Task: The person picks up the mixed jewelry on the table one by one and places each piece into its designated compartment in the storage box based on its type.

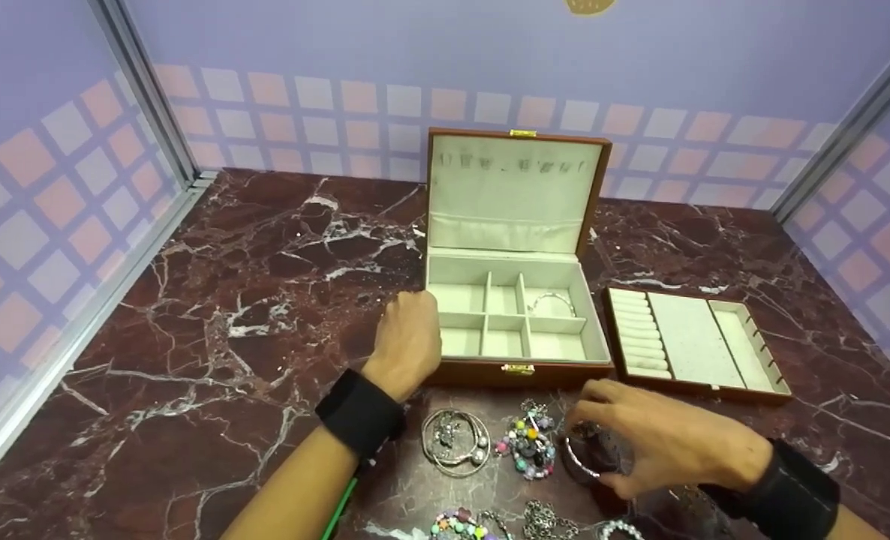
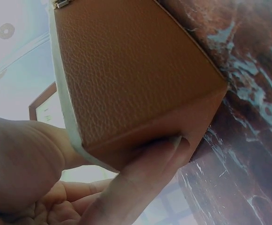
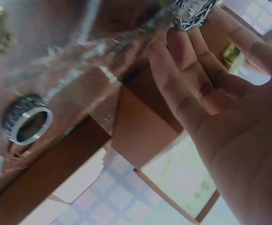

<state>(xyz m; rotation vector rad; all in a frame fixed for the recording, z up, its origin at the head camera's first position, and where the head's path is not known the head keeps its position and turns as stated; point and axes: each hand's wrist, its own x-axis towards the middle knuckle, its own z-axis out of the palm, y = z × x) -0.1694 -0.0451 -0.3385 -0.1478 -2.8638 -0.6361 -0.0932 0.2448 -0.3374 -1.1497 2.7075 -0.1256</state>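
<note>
Left hand (image 1: 407,341) grips jewelry box (image 1: 475,374) by its left wall. My right hand (image 1: 662,431) pinches 1 silver bracelet (image 1: 581,459), thumb against fingers, nearer me. Likely pick-up step; next calls for steady lift.

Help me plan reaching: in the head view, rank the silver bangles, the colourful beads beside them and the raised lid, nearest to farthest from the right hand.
1. Colourful beads: just left of the right hand.
2. Silver bangles: farther left.
3. Raised lid: at the back.

There are 2 hands (image 1: 407,337) (image 1: 670,435), 2 wristbands (image 1: 360,414) (image 1: 790,487), 1 box (image 1: 467,373) and 1 tray (image 1: 693,337).
</note>
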